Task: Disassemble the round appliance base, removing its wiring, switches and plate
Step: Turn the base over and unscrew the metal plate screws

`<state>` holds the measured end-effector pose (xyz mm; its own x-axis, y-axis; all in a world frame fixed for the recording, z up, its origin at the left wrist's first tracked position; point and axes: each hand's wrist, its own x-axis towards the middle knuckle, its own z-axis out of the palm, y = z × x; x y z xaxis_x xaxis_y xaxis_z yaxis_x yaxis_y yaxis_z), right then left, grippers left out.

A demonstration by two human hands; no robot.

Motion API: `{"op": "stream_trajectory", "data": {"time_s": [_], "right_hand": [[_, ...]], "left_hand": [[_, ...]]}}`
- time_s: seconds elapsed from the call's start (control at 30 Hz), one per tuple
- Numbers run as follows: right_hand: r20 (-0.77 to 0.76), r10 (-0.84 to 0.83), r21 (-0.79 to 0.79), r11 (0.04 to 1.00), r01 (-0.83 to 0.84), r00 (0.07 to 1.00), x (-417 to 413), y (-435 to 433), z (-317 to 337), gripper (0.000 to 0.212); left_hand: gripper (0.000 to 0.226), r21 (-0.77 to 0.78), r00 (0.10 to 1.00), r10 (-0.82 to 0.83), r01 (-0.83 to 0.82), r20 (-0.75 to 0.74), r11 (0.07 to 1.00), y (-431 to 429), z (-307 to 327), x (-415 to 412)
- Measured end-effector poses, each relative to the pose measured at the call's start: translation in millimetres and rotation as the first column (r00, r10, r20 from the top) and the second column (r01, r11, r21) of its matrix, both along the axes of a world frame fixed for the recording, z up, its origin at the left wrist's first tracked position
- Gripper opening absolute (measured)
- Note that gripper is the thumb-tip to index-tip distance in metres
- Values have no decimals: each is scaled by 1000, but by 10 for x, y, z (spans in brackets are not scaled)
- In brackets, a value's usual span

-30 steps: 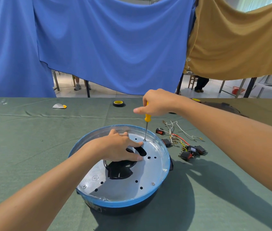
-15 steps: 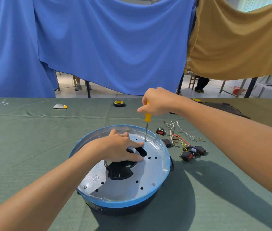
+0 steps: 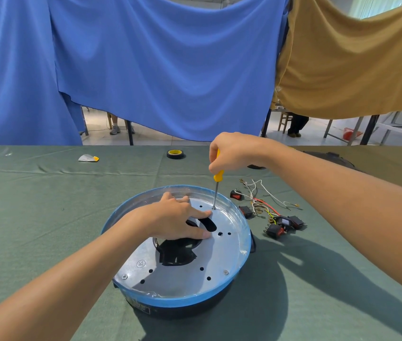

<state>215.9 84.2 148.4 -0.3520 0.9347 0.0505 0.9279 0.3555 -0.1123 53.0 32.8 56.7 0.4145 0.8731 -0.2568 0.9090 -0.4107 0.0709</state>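
The round appliance base (image 3: 185,300) with a blue rim sits on the green cloth in front of me. Its silver metal plate (image 3: 222,254) has several holes, a dark central opening and screws near the rim. My left hand (image 3: 175,219) presses flat on the plate with fingers spread. My right hand (image 3: 234,151) grips the yellow-handled screwdriver (image 3: 217,185) upright, its tip set on a screw at the plate's far side. A bundle of wires with black and red switches (image 3: 272,212) lies on the cloth to the right of the base.
A roll of black and yellow tape (image 3: 175,153) and a small white and yellow object (image 3: 88,158) lie at the far side of the table. A dark round object (image 3: 330,158) sits at the far right. Blue and tan cloths hang behind the table.
My right hand has turned slightly on the screwdriver handle, its forefinger now curled in. The left hand and the base have stayed where they were.
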Motion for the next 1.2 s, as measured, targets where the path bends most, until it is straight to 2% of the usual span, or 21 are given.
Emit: {"op": "stream_trajectory", "data": {"time_s": [0.1,0.13,0.23,0.33,0.4,0.5,0.63,0.73,0.83,1.0,1.07,1.13,1.2], "right_hand": [[42,-37,44,998,35,998,-1,13,-24,55],[47,-46,76,996,42,998,2,13,-28,56],[25,-37,84,996,35,999,-3,17,-22,37],[5,-11,29,1000,11,1000,-15,7,0,33],[12,-10,6,1000,10,1000,-20,18,-8,40],[28,-40,76,996,38,999,-6,32,-28,57],[11,-7,57,998,6,1000,-5,16,-15,34],[47,-14,41,999,12,999,-3,21,-17,39],[87,-56,120,992,46,995,19,26,-43,54],[37,8,38,999,-10,999,17,26,-19,37],[64,7,33,999,-9,998,22,23,-13,39],[163,-35,111,994,17,986,31,14,-9,52],[229,-70,164,986,33,971,41,8,16,56]], "left_hand": [[62,-2,1000,-2,2,2,1000,-6,3,2],[62,-1,1000,-2,2,-1,1000,-8,5,5],[62,0,1000,5,-5,-5,1000,-15,12,4],[63,-4,1000,8,-8,-4,1000,-17,14,5],[63,-5,1000,6,-6,-3,1000,-19,13,4],[63,-6,1000,5,-5,4,1000,-20,13,0],[63,-3,1000,3,-3,-5,1000,-19,17,5],[62,0,1000,-4,4,-9,1000,-28,22,10],[62,-1,1000,-4,4,-6,1000,-34,21,10],[63,4,1000,-6,6,-16,1000,-31,23,12],[63,6,1000,-5,5,-17,1000,-28,20,8],[63,5,1000,-1,1,-8,1000,-24,11,1],[62,5,1000,1,-1,5,1000,-22,5,-9]]}}
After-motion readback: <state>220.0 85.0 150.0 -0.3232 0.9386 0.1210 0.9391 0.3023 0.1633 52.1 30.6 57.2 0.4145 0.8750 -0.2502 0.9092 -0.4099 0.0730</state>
